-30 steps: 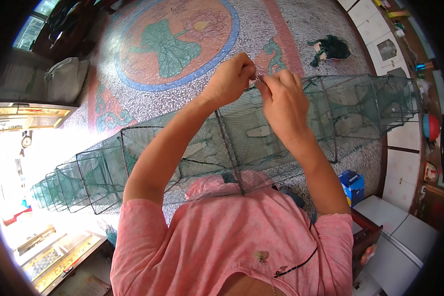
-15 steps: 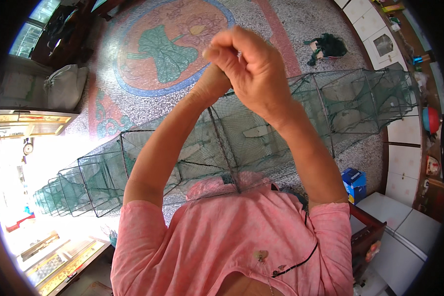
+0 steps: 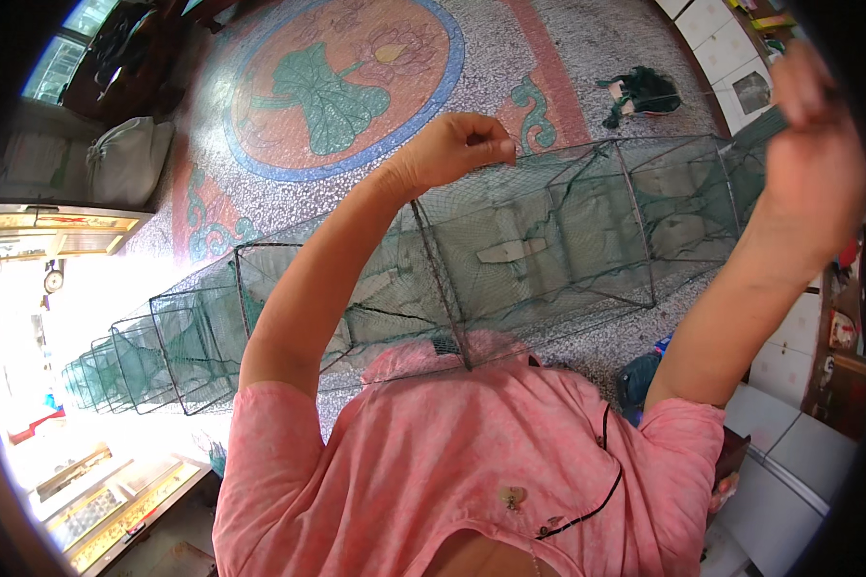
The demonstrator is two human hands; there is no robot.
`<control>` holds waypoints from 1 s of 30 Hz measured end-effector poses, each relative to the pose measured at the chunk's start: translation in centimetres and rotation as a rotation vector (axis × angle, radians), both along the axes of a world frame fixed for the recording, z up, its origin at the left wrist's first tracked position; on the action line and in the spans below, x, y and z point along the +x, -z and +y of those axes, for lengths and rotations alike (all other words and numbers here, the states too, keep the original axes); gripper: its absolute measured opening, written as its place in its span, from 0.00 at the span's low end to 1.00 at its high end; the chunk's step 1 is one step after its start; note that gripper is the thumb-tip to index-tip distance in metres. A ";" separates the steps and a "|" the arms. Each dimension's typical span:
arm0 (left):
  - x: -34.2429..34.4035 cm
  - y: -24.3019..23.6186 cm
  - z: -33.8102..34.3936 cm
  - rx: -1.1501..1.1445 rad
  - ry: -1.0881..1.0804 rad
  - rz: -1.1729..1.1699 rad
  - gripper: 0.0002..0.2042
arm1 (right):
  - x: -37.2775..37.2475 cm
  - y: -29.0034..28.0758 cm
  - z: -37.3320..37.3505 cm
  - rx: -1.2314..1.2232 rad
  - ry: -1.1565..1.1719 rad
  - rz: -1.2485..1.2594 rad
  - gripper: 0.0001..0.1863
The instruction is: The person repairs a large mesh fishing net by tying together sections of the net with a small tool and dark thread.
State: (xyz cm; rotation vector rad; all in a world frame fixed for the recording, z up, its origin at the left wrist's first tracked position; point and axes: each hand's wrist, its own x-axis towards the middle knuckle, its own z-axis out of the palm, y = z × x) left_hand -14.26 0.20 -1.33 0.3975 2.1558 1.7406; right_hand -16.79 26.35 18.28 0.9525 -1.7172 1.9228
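A long green mesh fish trap [image 3: 587,226] with dark rectangular wire frames stretches from the bright left side to the far right, across my lap. At its far upper edge, near the middle frame, my left hand [image 3: 457,149] is closed with thumb and fingers pinched together. Whatever is in that pinch is too small to make out, and I cannot tell whether the mesh is in it. My right hand [image 3: 813,144] is raised at the far right, above the trap's right end. Motion smears its curled fingers, so any hold there is unclear.
A dark green bundle [image 3: 645,94] lies on the speckled floor beyond the trap. White cabinets [image 3: 779,361] run along the right. A pale cloth bag [image 3: 130,159] stands at the left. The floor bears a round lotus picture [image 3: 409,96].
My hands were together above the trap's middle. The right has swung far out to the right; the left has shifted slightly right and down, still pinched.
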 end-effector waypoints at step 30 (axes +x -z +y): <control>-0.1 -1.1 0.7 -0.068 -0.222 -0.209 0.11 | 5.1 21.0 -8.7 0.546 0.345 -0.320 0.07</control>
